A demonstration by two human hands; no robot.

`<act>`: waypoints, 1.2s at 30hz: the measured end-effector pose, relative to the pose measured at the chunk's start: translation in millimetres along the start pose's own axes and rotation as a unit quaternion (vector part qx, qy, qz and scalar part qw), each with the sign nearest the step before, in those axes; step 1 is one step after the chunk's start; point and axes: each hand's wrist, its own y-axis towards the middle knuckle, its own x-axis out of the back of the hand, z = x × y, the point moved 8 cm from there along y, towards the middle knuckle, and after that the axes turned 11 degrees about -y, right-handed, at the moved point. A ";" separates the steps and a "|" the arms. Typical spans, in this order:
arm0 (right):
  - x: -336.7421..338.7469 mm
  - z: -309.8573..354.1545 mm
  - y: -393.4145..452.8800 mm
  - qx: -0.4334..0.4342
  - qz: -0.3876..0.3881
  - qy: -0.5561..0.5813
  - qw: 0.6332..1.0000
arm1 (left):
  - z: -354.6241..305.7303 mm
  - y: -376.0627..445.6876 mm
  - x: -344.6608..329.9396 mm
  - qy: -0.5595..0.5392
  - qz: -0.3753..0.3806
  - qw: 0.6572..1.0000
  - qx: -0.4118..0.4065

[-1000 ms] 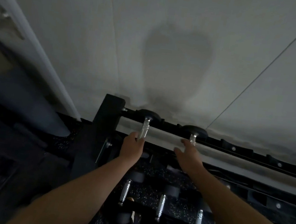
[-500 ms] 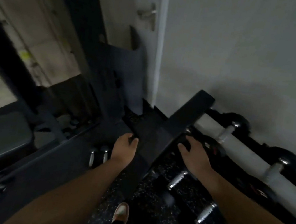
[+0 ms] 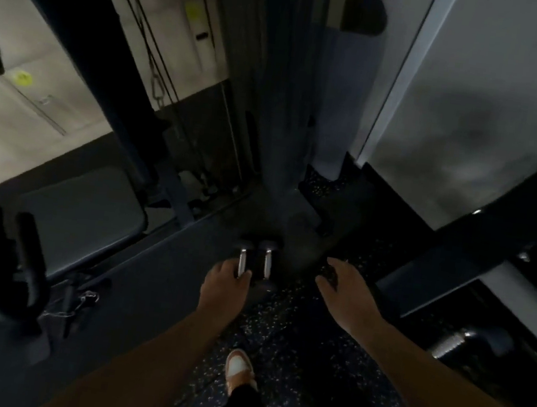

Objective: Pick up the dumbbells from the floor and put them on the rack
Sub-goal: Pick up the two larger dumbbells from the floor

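Rack (image 3: 457, 262) frame stands dark to the right of the right grip (image 3: 348, 297), which hangs spread and released above the speckled floor (image 3: 291, 360). Two dumbbells (image 3: 254, 263) lie side by side on that floor, just ahead of the left grip (image 3: 223, 288), whose fingers reach the nearer chrome handle, not clenched

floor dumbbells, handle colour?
Silver metal handles on both floor dumbbells, with dark heads. Head view, just ahead of the left hand.

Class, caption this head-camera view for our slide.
Left hand reaches two floor dumbbells; right hand hovers open beside the rack.
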 end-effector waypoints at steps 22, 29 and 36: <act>-371.0 -116.9 303.0 -0.021 0.059 -0.083 0.995 | 306.0 324.1 -224.3 0.123 0.092 0.988 0.002; -481.5 -151.2 388.5 -0.046 0.085 -0.077 0.992 | 388.9 413.1 -295.4 0.063 0.046 0.997 0.028; -530.5 -152.5 437.7 -0.045 0.084 -0.058 0.994 | 429.5 466.6 -328.1 0.011 0.015 0.999 0.036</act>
